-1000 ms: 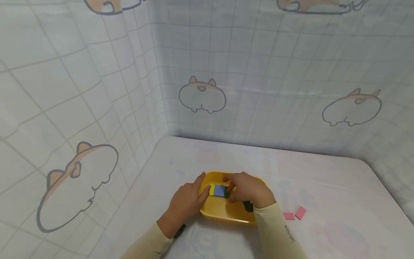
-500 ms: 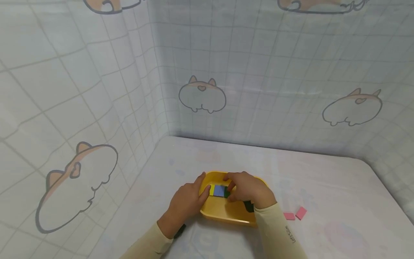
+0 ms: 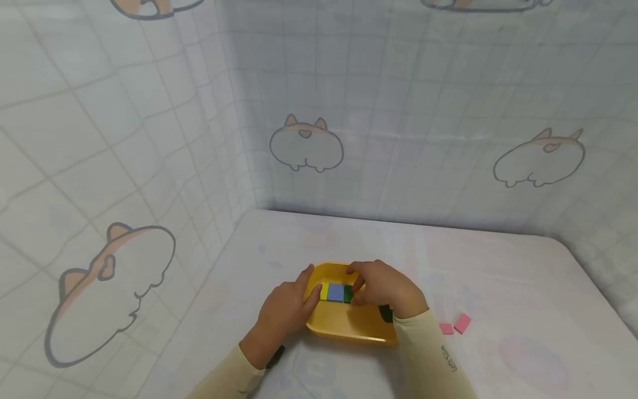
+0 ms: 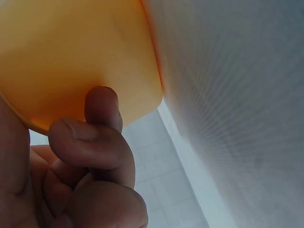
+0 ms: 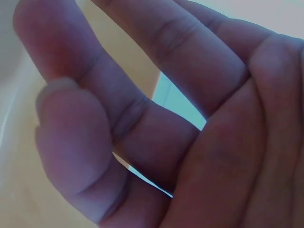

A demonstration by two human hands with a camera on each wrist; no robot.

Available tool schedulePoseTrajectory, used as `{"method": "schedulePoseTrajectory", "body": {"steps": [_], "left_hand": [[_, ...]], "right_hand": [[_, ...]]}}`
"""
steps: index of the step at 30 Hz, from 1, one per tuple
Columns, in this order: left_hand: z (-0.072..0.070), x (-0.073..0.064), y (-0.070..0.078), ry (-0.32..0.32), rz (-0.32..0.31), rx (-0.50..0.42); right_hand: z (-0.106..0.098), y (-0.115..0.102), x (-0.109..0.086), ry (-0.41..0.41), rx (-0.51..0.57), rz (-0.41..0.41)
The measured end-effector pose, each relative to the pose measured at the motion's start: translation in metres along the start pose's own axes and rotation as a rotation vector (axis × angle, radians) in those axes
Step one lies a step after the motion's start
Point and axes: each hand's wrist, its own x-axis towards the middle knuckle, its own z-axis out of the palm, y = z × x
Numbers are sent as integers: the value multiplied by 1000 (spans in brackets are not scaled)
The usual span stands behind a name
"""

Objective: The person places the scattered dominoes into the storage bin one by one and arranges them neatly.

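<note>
A shallow yellow plastic tray (image 3: 344,318) lies on the table in the head view. My left hand (image 3: 283,310) grips its left rim, thumb inside and fingers outside; the left wrist view shows curled fingers (image 4: 102,152) against the tray's outer wall. Inside the tray is a short row of flat tiles: yellow (image 3: 324,291), blue (image 3: 335,292) and dark green (image 3: 348,294), lined up edge to edge. My right hand (image 3: 386,285) reaches in from the right, its thumb and a finger pinching the green tile's right end. That end is hidden behind the fingertips.
Two pink tiles, one slanted (image 3: 462,323) and one partly behind the sleeve (image 3: 446,328), lie right of the tray. Dark bands show at both wrists. A patterned cloth (image 3: 399,138) hangs behind and at the left of the pale table (image 3: 508,288).
The head view has shifted slightly. Both hands keep about the same places on the tray and at the green tile, and the row of tiles looks the same.
</note>
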Motion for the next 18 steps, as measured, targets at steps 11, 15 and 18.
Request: {"method": "schedulePoseTrajectory", "body": {"steps": [11,15,18], "left_hand": [[-5,1,-3,2,-8,6],[-2,1,-3,-14,-15,6],[0,1,-2,-13,-6,13]], "right_hand": [[-9,-3,-5,29,31,-19],[-12,-2,-8,22,39,-21],[-13,0,-10,12,37,-20]]}}
